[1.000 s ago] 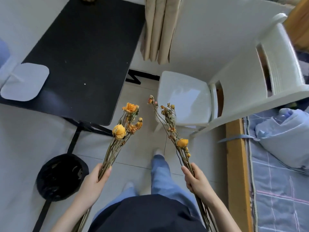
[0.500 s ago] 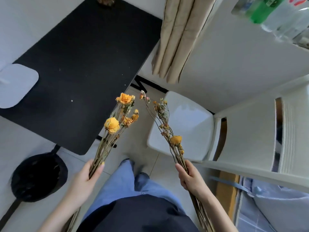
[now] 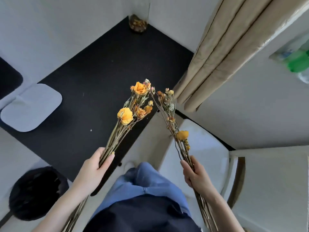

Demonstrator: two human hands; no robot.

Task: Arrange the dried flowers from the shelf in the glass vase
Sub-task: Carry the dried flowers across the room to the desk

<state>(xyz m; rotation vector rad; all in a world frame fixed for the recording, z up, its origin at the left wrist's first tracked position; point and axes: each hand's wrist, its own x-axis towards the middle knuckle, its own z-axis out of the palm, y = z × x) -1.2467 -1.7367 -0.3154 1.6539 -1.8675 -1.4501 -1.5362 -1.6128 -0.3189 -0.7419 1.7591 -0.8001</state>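
The left hand (image 3: 93,168) wraps its fingers around the stems of one bunch of dried flowers (image 3: 132,106), thumb pressed along the stalks, the orange heads leaning up and right over the near right edge of the black table (image 3: 93,77). The right hand (image 3: 195,176) closes its fingers around a thinner second bunch (image 3: 173,124), which tilts up and left; the tops of the two bunches nearly meet. A glass vase (image 3: 138,24), already showing dried bits inside, stands at the far corner of the table against the wall. The tabletop between hands and vase lies bare, with a pale pad (image 3: 31,108) at its left edge. Beige curtains (image 3: 222,52) hang to the right, and a white chair (image 3: 202,148) stands below the right hand.
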